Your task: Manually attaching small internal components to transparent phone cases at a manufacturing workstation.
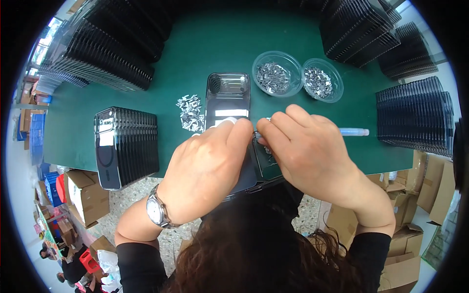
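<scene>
Both hands meet over the near middle of the green table. My left hand [202, 156], with a metal watch on its wrist, is closed in a pinch. Something white shows by its fingers, and the rest of what it holds is hidden. Right beside it my right hand [305, 149] pinches too; a tiny piece may be at its fingertips, but I cannot make it out. Under the hands lies a dark phone case [228, 83] with a clear camera frame. Another dark case part shows below the fingers. Small metallic pieces [189, 112] are heaped left of the case.
Two clear round tubs [278, 94] [337, 95] hold small metallic parts. A light-blue pen-like stick [354, 132] protrudes beyond my right hand. Stacked phone cases stand left [129, 146], far left [105, 49], far right [359, 31] and right [415, 117]. Cardboard boxes [85, 195] fill the floor.
</scene>
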`<act>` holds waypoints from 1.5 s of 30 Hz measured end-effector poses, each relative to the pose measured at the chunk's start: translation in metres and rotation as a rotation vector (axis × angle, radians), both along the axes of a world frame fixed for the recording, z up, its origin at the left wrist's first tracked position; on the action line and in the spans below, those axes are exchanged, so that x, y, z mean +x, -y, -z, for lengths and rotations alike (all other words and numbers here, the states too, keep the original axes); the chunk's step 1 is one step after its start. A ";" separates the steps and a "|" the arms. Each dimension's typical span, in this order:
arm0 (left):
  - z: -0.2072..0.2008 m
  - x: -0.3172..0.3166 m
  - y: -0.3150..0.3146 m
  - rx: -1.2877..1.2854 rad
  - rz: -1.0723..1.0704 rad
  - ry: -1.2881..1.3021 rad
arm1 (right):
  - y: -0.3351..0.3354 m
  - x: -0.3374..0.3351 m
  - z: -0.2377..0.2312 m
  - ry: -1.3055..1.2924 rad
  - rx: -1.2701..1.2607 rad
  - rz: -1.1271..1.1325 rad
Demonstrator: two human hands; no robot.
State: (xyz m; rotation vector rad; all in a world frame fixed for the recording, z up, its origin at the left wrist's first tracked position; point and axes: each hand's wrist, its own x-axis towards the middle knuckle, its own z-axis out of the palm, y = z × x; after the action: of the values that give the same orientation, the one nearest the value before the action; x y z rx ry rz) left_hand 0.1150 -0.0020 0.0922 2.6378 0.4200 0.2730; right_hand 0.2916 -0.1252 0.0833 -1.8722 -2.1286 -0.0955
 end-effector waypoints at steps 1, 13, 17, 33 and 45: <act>0.001 0.001 0.001 0.017 -0.003 0.029 | -0.001 -0.002 -0.002 0.013 -0.009 0.000; -0.009 -0.039 -0.001 -0.427 -0.140 0.234 | -0.061 0.095 0.018 -0.378 -0.121 0.264; -0.003 -0.053 -0.006 -0.381 -0.136 0.272 | -0.092 0.089 0.060 -0.142 -0.398 0.373; 0.009 -0.055 -0.022 -0.533 -0.280 0.195 | -0.070 0.061 0.004 -0.621 -0.253 0.304; 0.008 -0.021 -0.015 -0.414 -0.135 0.140 | -0.030 -0.004 -0.017 -0.105 0.029 -0.204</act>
State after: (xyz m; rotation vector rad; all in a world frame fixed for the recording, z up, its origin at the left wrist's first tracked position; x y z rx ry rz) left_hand 0.0936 0.0134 0.0843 2.1761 0.5435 0.3672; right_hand 0.2874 -0.0953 0.1008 -1.5976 -2.2184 0.0162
